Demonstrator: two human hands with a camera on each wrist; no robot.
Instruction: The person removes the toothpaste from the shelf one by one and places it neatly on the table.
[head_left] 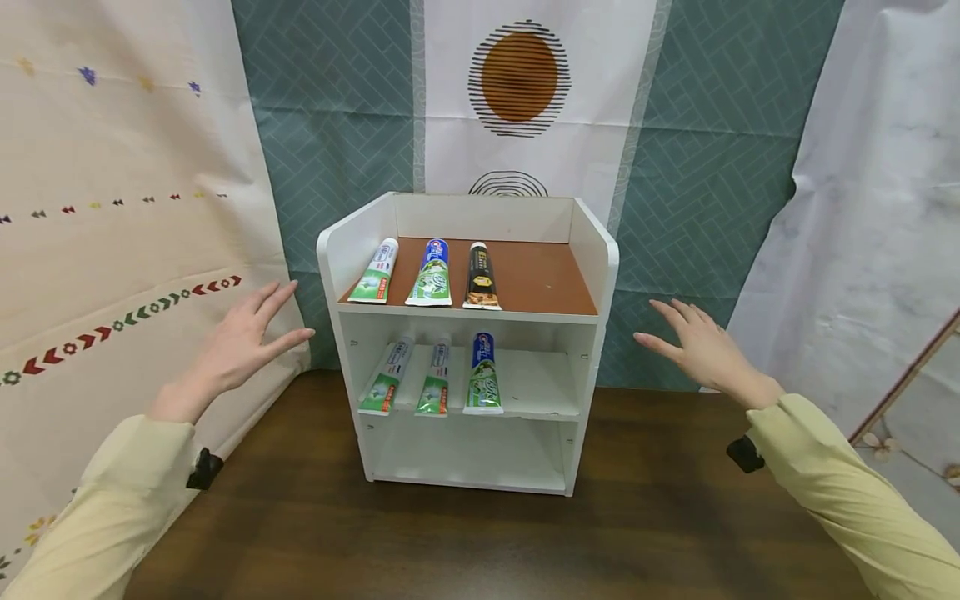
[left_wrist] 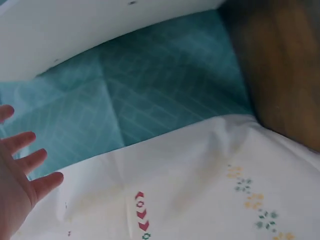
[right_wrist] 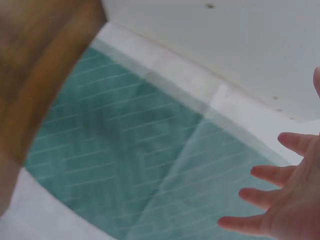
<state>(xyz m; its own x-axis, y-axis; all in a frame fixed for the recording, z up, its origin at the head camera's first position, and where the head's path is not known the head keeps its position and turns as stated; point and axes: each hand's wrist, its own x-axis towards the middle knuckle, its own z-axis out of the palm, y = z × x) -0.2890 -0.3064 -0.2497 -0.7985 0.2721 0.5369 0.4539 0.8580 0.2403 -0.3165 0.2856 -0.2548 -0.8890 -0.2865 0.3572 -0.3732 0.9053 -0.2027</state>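
1. Shelf bears six toothpaste tubes — three on top, three on its middle board; small print unreadable.
2. Left hand, left of the shelf: fingers extended, empty; wrist view crops it.
3. Right hand, right of the shelf: fingers extended, empty — also partly cut off in wrist view.

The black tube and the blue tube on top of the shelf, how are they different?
The black tube is mostly black with a brownish end; the blue tube turns green and white lower down. The black tube is rightmost on the brown top; the blue tube is the middle one. Both lie there without touching each other.
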